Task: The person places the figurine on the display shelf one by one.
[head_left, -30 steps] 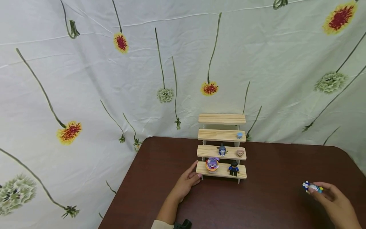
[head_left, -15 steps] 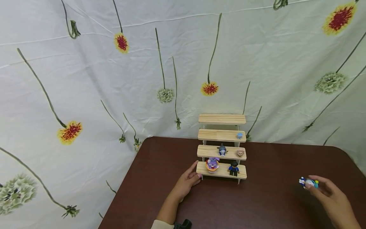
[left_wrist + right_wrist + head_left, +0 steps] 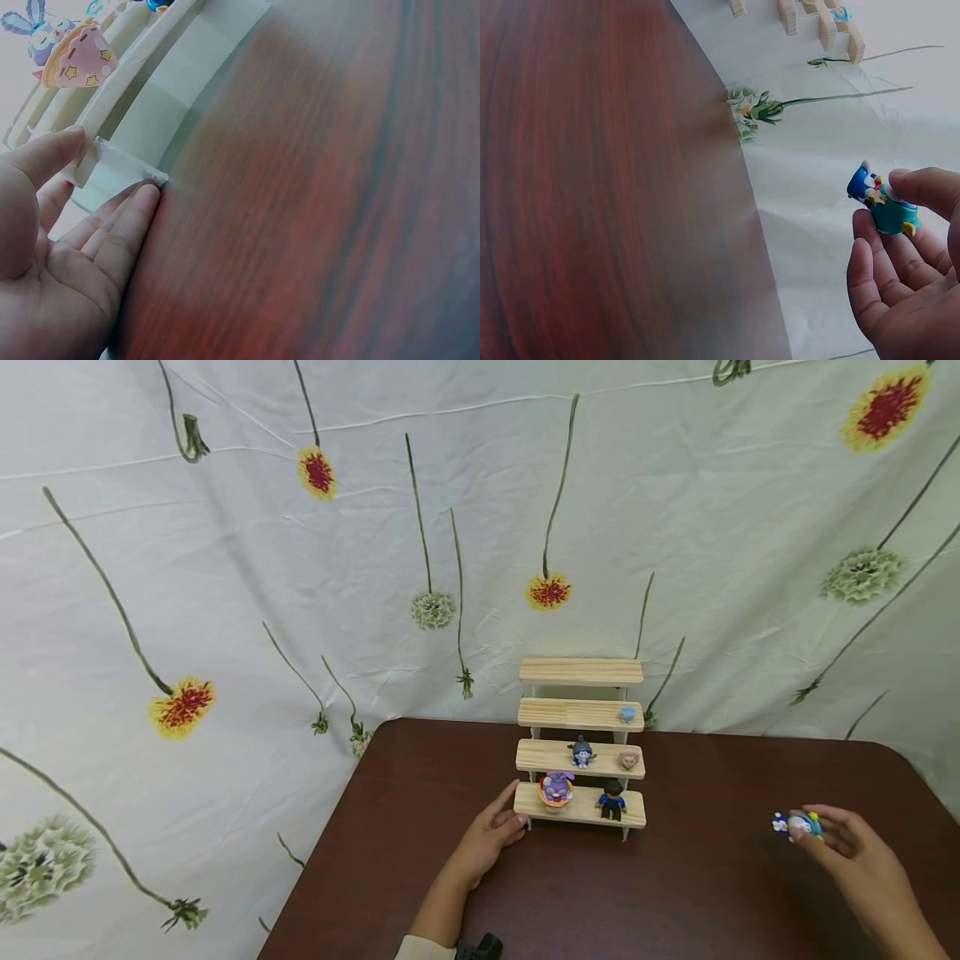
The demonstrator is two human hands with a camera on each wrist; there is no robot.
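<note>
My right hand point(image 3: 862, 860) pinches a small toy figurine point(image 3: 889, 206) in blue and teal with yellow bits, held over the right part of the table. My left hand point(image 3: 483, 847) holds the left end of the lowest step of a wooden tiered display shelf point(image 3: 581, 717). In the left wrist view its thumb is on the board's end and other fingertips reach the clear side support point(image 3: 127, 161). On the lowest step stand a purple bunny figurine point(image 3: 557, 789) and a dark-haired toy figure point(image 3: 612, 800) in blue and black.
Higher up are a dark-haired doll figurine point(image 3: 581, 752), a pinkish toy head point(image 3: 628, 761) and a small light-blue toy point(image 3: 627, 714). The shelf stands on a dark brown table point(image 3: 705, 835), near a flower-print cloth point(image 3: 360, 552) hanging behind.
My right hand has moved left and a little toward the back with the figurine in its fingers. The left hand stays at the shelf's end.
</note>
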